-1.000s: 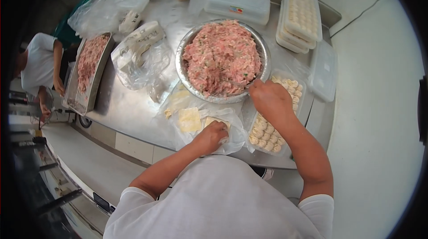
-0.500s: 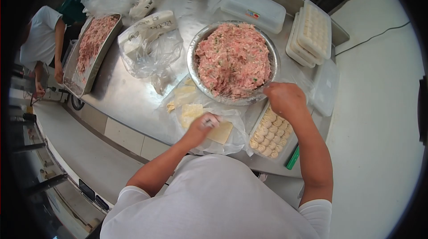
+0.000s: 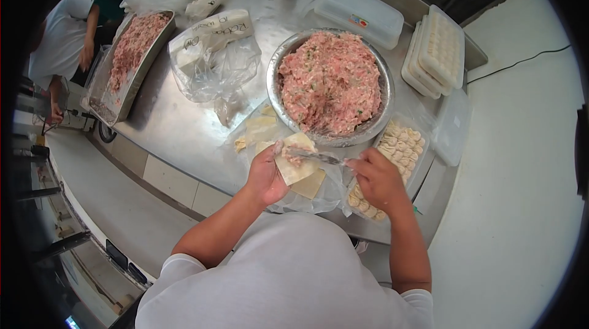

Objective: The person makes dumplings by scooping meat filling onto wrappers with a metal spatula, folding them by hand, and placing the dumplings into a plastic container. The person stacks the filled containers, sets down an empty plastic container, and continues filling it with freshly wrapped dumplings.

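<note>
The left hand (image 3: 267, 175) grips 1 dough sheet (image 3: 296, 172) by its edge, between the bowl (image 3: 272, 86) and the person. The right hand's (image 3: 381, 180) grip is closed on a flat tool (image 3: 331, 158), its blade at the meat (image 3: 294, 156) on the sheet. Pressing hard could tear the dough; a loose left grip could drop it.

Food-preparation kitchen around me, steel table (image 3: 187, 126) before me, metal bowl (image 3: 273, 91) of minced meat (image 3: 331, 83) mid-frame, boxed dumplings (image 3: 402, 151) at right.
</note>
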Available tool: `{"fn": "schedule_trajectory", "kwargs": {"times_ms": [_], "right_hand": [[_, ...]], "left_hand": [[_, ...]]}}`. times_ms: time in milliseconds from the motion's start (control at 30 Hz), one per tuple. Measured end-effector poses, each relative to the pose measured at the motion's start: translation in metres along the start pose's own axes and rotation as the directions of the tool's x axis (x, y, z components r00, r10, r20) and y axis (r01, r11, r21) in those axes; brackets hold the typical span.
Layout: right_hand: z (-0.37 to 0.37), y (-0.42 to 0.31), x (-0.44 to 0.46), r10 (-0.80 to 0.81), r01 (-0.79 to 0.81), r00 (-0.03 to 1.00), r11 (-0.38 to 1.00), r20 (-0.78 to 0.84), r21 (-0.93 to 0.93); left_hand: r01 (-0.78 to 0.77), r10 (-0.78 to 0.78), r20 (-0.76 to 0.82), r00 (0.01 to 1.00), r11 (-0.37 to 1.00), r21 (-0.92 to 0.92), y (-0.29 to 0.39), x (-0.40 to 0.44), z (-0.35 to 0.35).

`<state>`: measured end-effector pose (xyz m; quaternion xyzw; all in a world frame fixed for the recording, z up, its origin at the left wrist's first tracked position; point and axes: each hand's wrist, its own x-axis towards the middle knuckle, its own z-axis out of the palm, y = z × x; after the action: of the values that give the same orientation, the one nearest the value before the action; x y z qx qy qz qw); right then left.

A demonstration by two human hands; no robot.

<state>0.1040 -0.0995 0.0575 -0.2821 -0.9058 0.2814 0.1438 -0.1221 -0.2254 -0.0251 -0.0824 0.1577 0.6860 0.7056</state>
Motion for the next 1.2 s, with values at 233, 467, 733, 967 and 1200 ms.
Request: {"fn": "schedule_trajectory", "kwargs": {"times_ms": [233,467,733,967,1200], "right_hand": [[-0.005,-0.021,-0.015,0.046,-0.056,0.998,0.978,-0.051,-0.200],[0.031,-0.016,-0.015,-0.040,0.016,0.975,0.994,-0.220,-0.110],[-0.018,-0.048,-0.031,0.134,-0.100,0.960,0.984,-0.244,0.146],[-0.037,-0.037,-0.066,0.197,-0.202,0.978,0.978,-0.074,-0.059],[-0.025,-0.007,-0.102,0.486,-0.403,0.829,0.862,-0.276,0.307]], "left_hand": [[-0.221,0.236,-0.241,0.941,0.971,0.087,0.008,-0.001,0.010],[-0.256,0.282,-0.088,0.955,0.938,0.233,-0.002,0.009,0.032],[-0.162,0.173,0.067,0.983,0.620,0.768,0.008,-0.002,0.037],[-0.352,0.062,0.398,0.915,-0.359,0.865,-0.007,0.016,0.067],[-0.111,0.040,0.113,0.993,-0.054,0.992,-0.045,0.053,0.091]]}}
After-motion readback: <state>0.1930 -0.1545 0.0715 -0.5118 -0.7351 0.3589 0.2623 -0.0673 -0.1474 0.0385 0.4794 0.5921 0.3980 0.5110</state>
